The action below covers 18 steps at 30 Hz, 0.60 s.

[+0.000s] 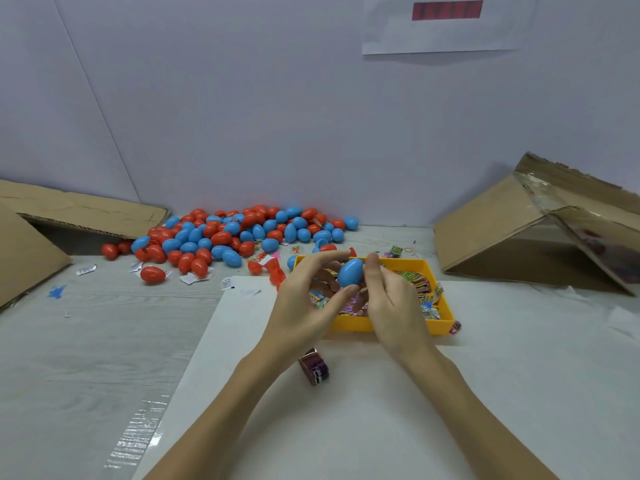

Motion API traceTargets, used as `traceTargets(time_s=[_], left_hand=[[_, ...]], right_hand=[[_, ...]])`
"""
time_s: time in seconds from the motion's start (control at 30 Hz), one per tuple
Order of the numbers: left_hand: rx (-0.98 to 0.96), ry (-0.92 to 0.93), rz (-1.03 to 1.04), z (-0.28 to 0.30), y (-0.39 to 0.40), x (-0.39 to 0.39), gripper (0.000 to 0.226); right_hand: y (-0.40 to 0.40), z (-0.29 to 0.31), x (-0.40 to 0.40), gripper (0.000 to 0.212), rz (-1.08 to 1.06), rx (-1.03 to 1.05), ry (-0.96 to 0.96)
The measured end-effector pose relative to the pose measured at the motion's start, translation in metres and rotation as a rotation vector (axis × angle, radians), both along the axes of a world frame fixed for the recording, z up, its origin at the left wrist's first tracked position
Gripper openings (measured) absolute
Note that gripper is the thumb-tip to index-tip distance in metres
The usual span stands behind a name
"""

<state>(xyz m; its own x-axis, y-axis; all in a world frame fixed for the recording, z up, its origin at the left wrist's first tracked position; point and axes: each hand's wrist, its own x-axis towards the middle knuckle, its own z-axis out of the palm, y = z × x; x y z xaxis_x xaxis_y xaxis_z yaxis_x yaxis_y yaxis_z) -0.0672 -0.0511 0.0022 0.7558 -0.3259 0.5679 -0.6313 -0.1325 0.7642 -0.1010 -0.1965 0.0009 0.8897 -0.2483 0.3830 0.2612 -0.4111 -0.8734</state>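
Blue plastic egg (350, 271), closed and whole, sits between a person's two bare hands, held just above the far half of a yellow tray (446, 308). The left hand (304, 306) curls around the egg's left side, with its forefinger arched over the top and its thumb tucked under the bottom. The right hand (391, 303) grips the egg's right side, thumb upright against the shell; its other fingers are hidden behind the egg. Both forearms reach in from the near edge of the view.

The tray is shallow and rectangular and holds a loose heap of small colourful packets (424, 289). It rests at the far edge of a white sheet (346, 427) spread on a pale wood-grain table (86, 341). One small dark wrapped packet (314, 367) lies on the sheet just beside the left wrist.

Behind the tray, against the wall, lies a wide pile of red and blue eggs (221, 237), with a few open red halves and slips of paper scattered in front. A single red egg (152, 274) lies apart, to the pile's near left. An open cardboard box (86, 209) lies on its side at the far left, and another cardboard box (491, 230) lies tipped at the right. A white paper with a red bar (446, 26) hangs on the wall above.
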Motion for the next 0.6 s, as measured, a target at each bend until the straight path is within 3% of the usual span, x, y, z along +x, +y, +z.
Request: traceTargets(time_s=[0.1,0.23,0.3,0.43,0.6], left_hand=[[-0.012,0.014,0.019,-0.0011,0.0006,0.0018,0.046],[-0.016,0.052,0.034,-0.0008,0.0005,0.002,0.024],[-0.087,0.193,-0.004,0.0006,0.0009,0.0018,0.016],[-0.177,0.456,-0.03,0.0036,0.0023,0.0019,0.023],[-0.124,0.416,0.006,0.0046,0.0026,0.001,0.026]], right_hand=[[-0.002,0.0043,0.002,0.019,0.082,0.167,-0.067],[-0.0033,0.0058,0.0009,0.017,0.051,0.166,-0.055],[-0.0034,0.0057,0.0017,0.025,0.047,0.179,-0.023],[-0.0051,0.0051,0.0003,0.02,0.136,0.096,-0.097],[-0.0009,-0.0034,0.0044,0.017,0.038,-0.019,-0.076]])
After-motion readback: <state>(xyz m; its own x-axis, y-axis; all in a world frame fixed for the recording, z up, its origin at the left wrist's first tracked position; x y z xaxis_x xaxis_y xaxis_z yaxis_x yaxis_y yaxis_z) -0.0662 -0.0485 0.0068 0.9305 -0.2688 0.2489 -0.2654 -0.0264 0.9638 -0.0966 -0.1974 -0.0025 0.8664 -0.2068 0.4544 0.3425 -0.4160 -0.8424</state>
